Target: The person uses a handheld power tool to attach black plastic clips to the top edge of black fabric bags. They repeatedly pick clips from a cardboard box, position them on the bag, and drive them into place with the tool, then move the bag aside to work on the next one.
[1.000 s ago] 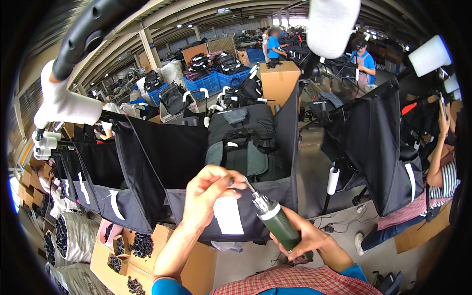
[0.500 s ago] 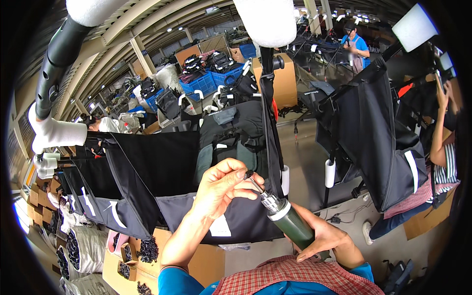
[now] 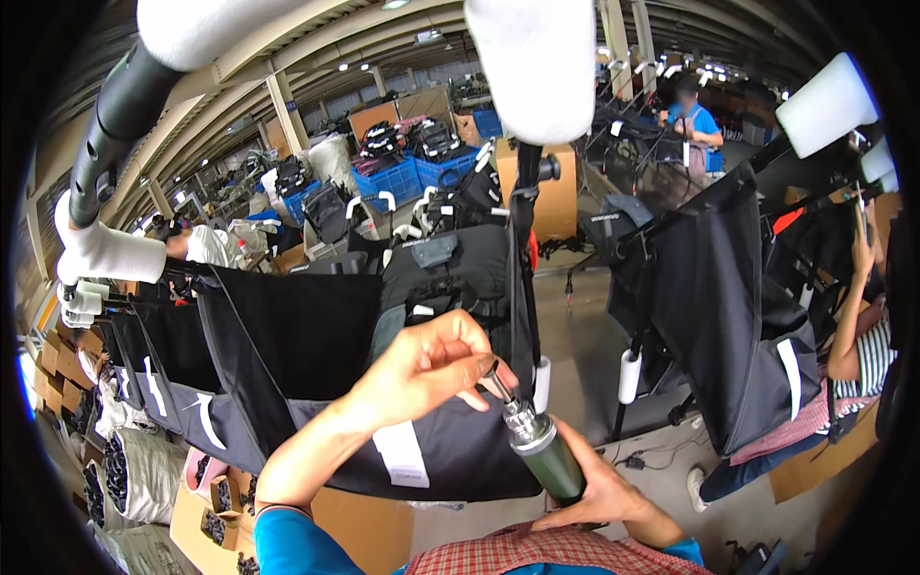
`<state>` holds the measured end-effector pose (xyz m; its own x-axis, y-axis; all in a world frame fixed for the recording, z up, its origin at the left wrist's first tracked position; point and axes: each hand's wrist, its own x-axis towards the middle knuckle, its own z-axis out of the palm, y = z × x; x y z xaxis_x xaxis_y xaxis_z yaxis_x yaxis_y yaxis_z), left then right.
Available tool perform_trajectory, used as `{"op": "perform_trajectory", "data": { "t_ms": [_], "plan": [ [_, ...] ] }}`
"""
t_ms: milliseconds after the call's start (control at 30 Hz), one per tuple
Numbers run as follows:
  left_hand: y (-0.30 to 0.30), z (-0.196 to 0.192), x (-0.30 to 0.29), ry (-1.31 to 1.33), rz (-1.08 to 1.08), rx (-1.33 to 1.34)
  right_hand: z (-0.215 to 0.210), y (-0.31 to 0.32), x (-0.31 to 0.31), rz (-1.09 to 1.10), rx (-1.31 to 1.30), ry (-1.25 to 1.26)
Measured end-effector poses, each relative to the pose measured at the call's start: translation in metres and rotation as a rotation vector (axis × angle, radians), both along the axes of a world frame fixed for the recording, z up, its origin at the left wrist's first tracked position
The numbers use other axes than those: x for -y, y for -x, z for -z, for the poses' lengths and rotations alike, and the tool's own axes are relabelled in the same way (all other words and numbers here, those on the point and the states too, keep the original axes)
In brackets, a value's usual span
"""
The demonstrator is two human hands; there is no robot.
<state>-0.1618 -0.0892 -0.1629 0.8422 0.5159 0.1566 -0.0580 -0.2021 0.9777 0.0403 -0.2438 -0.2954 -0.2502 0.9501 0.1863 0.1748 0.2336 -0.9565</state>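
Most of the middle is taken up by a black fabric carrier [image 3: 460, 468], with a white tag [image 3: 401, 452] hung on its near panel; a second black carrier [image 3: 704, 316] is seen toward three o'clock. Toward seven o'clock, brown cardboard [image 3: 355, 527] is laid, with small open boxes [image 3: 218, 525] of black parts at its far-left end. At five o'clock, in front of the near panel, a green-bodied driver [image 3: 548, 468] is held aslant, its metal bit aimed toward eleven. Its barrel is wrapped by the fingers of the right hand [image 3: 609, 491]; moderate weight and a rigid body are to be expected, and it is best gripped around the green barrel, clear of the bit. By the left hand [image 3: 431, 369], near six o'clock, a small dark piece [image 3: 492, 368] is pinched between fingertips at the bit's end; contact cannot be told. It is judged light, stiff and easily dropped, so best taken by its sides.
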Motion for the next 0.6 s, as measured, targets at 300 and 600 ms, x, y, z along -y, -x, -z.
{"op": "perform_trajectory", "data": {
  "t_ms": [300,600],
  "plan": [
    [-0.085,0.045,0.028,0.146,-0.099,0.367,0.017,-0.038,-0.056,0.242,-0.403,-0.343],
    [-0.102,0.051,0.003,-0.382,-0.573,0.416,-0.078,-0.029,-0.170,0.746,-0.104,-0.607]
  ]
}}
